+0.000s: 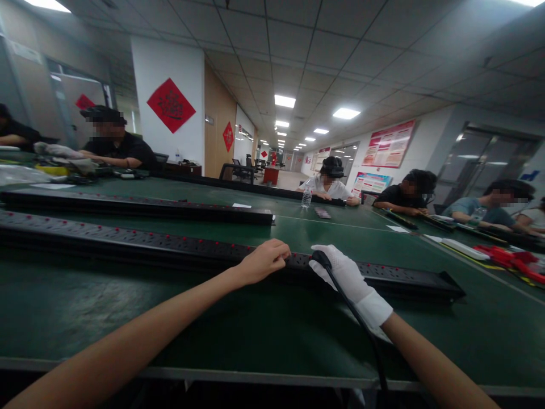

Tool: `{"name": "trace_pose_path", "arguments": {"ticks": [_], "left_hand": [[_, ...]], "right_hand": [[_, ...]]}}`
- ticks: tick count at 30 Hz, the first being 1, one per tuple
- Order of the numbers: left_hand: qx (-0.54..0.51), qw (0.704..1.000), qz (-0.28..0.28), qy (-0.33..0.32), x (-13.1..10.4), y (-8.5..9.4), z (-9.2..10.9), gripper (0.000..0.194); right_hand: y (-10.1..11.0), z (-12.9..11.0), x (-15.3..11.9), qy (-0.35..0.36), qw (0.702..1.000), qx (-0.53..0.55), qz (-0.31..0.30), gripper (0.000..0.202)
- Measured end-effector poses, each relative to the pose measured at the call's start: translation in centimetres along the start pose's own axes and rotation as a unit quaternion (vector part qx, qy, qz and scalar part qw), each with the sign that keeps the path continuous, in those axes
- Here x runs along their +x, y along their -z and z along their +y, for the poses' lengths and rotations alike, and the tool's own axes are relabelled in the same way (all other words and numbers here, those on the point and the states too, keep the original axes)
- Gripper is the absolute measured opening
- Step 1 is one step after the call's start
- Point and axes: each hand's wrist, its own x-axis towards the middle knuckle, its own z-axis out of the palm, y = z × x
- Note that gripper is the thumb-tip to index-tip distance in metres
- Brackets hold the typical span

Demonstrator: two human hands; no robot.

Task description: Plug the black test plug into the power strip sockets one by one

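My gloved right hand is clamped on a black plug, its cable trailing toward me. The socket strip extends either side of the grip; just left, my bare left hand curls by it, its hold hidden.

So your bare left hand is curled up mid-frame, left forearm stretching from lower left, while your white-gloved right hand has its fingers bent, right of center.
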Motion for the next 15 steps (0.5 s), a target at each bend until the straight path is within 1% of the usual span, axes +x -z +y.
{"name": "trace_pose_path", "arguments": {"ticks": [5, 10, 13, 15], "left_hand": [[-0.005, 1.0, -0.008, -0.001, 0.06, 0.26, 0.15, 0.019], [-0.014, 1.0, -0.005, -0.005, -0.06, 0.39, 0.36, 0.012], [-0.056, 0.998, 0.003, -0.006, -0.11, 0.47, 0.44, 0.011], [-0.107, 0.994, 0.012, 0.0, -0.04, 0.57, 0.31, 0.011]], "right_hand": [[0.08, -0.06, 0.01, 0.0, 1.0, 0.001, 0.005, 0.032], [0.16, -0.1, 0.03, 0.006, 1.0, 0.005, 0.011, 0.032], [0.08, -0.04, 0.03, 0.003, 1.0, 0.002, 0.009, 0.032], [-0.01, 0.0, 0.03, -0.001, 1.0, 0.0, 0.006, 0.032]]}}
